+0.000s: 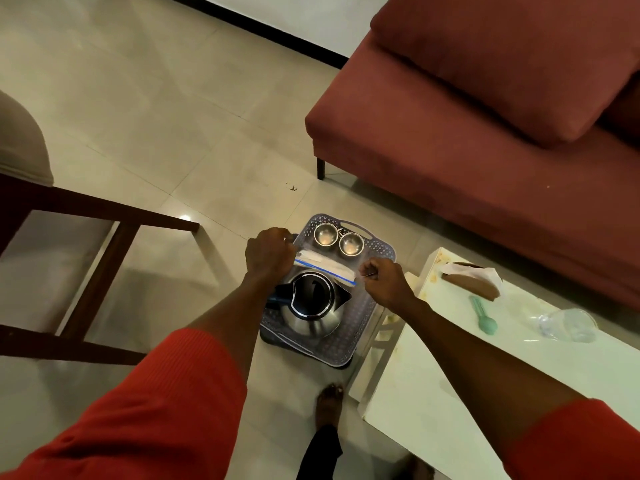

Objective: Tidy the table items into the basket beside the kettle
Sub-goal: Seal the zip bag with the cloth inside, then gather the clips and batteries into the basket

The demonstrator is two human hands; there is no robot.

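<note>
The left hand (269, 255) and right hand (384, 285) are gripping opposite ends of a zip bag (325, 266) over the floor basket (381, 252), which is holding a kettle (311, 303) and two steel cups (325, 234).

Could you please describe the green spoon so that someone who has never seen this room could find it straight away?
Start at the white table to the right of the grey basket that holds the kettle. The green spoon lies flat on the tabletop, between the brown tissue box and the clear plastic container. It is the only mint-green thing there, small and slim with a rounded bowl.
</note>
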